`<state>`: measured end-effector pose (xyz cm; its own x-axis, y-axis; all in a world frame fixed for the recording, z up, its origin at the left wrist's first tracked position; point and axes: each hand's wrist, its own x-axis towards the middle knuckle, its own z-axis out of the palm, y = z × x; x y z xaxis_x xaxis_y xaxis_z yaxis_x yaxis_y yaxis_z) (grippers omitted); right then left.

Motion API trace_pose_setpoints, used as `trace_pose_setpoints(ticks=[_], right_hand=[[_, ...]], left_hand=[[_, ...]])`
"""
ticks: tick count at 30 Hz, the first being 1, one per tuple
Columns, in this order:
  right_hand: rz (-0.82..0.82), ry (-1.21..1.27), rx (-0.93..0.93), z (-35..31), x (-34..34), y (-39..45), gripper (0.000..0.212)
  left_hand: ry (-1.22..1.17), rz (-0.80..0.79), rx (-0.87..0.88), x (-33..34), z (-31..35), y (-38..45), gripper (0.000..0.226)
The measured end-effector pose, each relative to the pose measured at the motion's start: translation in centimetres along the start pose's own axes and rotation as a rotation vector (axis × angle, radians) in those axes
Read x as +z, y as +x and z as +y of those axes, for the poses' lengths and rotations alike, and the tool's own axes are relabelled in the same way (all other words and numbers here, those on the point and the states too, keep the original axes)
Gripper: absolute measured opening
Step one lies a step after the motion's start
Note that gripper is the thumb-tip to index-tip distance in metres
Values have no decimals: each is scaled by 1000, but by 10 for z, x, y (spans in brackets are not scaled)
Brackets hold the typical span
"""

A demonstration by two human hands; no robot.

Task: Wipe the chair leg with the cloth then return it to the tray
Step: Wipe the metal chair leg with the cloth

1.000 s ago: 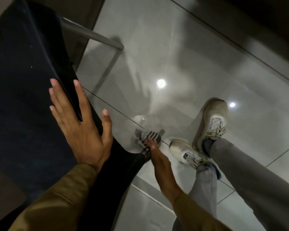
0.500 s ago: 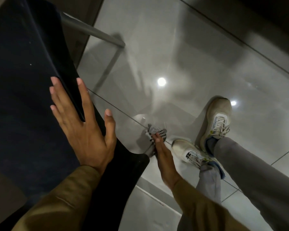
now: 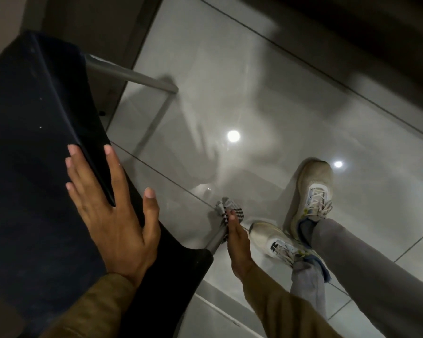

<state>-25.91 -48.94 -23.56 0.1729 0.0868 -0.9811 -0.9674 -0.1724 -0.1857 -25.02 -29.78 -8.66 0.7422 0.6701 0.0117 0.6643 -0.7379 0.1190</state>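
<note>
A dark blue chair point(image 3: 34, 142) fills the left side, tilted. My left hand point(image 3: 112, 211) lies flat on its edge, fingers spread. A grey metal chair leg point(image 3: 216, 239) slants out from under the seat toward the floor. My right hand point(image 3: 238, 242) reaches down along it and holds a black-and-white striped cloth point(image 3: 230, 208) bunched around the leg's lower end. The leg's tip is hidden by the cloth. No tray is in view.
A second grey chair leg point(image 3: 132, 76) sticks out at the upper left. My two pale sneakers point(image 3: 313, 191) point(image 3: 271, 240) stand on the glossy grey tile floor just right of the cloth. A dark wall base runs along the top right.
My right hand has slid the cloth down the leg toward the floor end. The view has shifted slightly; my left hand stays on the chair edge.
</note>
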Motion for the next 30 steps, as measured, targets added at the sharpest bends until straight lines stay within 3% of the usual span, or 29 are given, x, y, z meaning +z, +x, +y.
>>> trace_pose_setpoints(ticks=[5,8,12,15,17,22,27,30], right_hand=[[-68,21,-177,11,-2,-108,48],[-141,56,-254,25,3,-152,60],[-28,11,-241,21,15,-93,55],[100,179,-61,6,20,-30,52],[59,265,-46,5,22,-30,54],[-129,47,-206,21,4,-124,79],[-209,-172,-307,3,-3,-100,36],[-227,-343,-252,-18,-3,-35,36]], left_hand=[[7,-26,-23,-4,5,1,73],[8,-32,-28,-4,4,1,73],[22,-11,-9,0,1,1,73],[12,-2,-4,2,-1,0,72],[5,-2,-5,3,-2,0,72],[-7,-7,-13,0,1,1,72],[-3,-6,-13,0,1,0,71],[3,-2,-7,1,-1,1,70]])
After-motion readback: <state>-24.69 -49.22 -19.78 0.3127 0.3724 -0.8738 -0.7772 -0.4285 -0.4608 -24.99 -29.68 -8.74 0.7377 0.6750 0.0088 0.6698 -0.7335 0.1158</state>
